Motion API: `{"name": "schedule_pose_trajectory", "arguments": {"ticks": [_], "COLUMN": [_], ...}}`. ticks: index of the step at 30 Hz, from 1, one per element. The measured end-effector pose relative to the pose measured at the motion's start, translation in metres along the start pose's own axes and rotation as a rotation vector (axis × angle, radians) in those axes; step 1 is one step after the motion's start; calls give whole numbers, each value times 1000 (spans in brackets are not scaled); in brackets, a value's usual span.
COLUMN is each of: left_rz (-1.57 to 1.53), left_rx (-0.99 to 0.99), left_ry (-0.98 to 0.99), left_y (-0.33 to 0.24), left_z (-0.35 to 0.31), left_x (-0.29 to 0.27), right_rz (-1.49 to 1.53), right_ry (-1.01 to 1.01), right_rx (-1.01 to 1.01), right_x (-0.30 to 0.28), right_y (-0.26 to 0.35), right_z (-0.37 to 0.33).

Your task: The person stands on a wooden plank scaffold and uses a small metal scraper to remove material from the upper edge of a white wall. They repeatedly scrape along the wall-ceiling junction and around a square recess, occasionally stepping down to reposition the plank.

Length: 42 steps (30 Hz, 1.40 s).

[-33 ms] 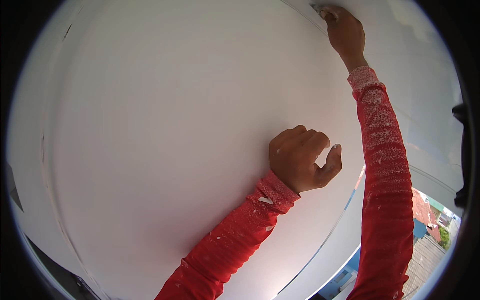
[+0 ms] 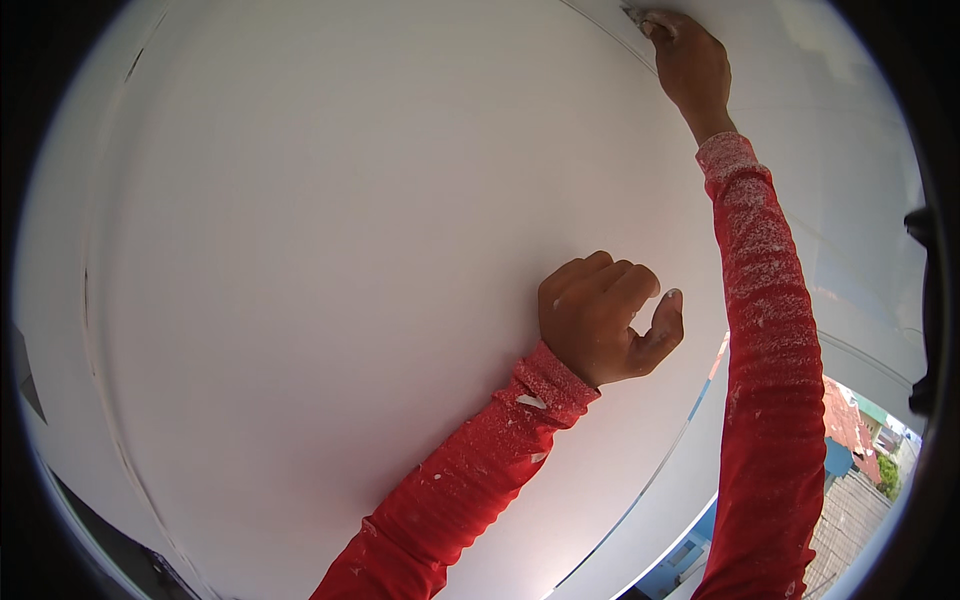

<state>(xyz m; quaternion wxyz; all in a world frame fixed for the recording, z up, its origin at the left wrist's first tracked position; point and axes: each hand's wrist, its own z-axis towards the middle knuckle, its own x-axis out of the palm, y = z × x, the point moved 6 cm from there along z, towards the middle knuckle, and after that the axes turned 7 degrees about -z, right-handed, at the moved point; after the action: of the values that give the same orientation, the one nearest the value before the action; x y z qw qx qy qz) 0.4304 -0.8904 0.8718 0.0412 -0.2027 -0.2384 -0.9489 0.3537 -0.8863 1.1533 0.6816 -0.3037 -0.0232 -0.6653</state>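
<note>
A broad white panel (image 2: 330,250) fills most of the view. High at the upper right, my right hand (image 2: 690,65) pinches a small putty knife (image 2: 633,17) with a thin greyish blade. The blade lies close to a seam line (image 2: 610,35) in the white surface; whether it touches cannot be made out. My left hand (image 2: 605,315) rests against or just off the panel, right of centre, its fingers curled into a loose fist. Its thumb stands apart from the forefinger, with nothing seen between them. White dust and flecks cover both red sleeves.
Seams run down the left side (image 2: 90,330) and the lower right (image 2: 660,460). Past the panel's edge at lower right are a blue wall (image 2: 680,560), a corrugated roof (image 2: 850,520) and greenery (image 2: 888,475). Dark fittings (image 2: 918,225) sit at the right rim.
</note>
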Motion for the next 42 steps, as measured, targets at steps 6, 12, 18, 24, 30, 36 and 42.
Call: {"name": "schedule_pose_trajectory", "arguments": {"ticks": [6,12,18,24,30,36,42], "left_rz": [9,3,2,16,9,1,-4], "left_rx": [-8,-8,-3,-9,-21,-35,-32], "left_ry": [10,9,-6,1,2,5,-5], "left_y": [5,5,1,-2,-1,1,4], "left_z": [-1,-2,3,5,8,5,4], "left_x": [-2,-4,-5,0,4,8,7], "right_rz": [23,51,14,-21,13,27,37], "right_ry": [-26,2,-10,-33,22,-15,-7], "right_rx": [-106,1,-19,-34,-8,18,-2], "right_x": [7,4,-1,-8,-5,-2,-1], "right_y": [3,0,-2,-14,-18,-20,-29], "right_z": [-1,-2,-1,5,4,-5,-10]}}
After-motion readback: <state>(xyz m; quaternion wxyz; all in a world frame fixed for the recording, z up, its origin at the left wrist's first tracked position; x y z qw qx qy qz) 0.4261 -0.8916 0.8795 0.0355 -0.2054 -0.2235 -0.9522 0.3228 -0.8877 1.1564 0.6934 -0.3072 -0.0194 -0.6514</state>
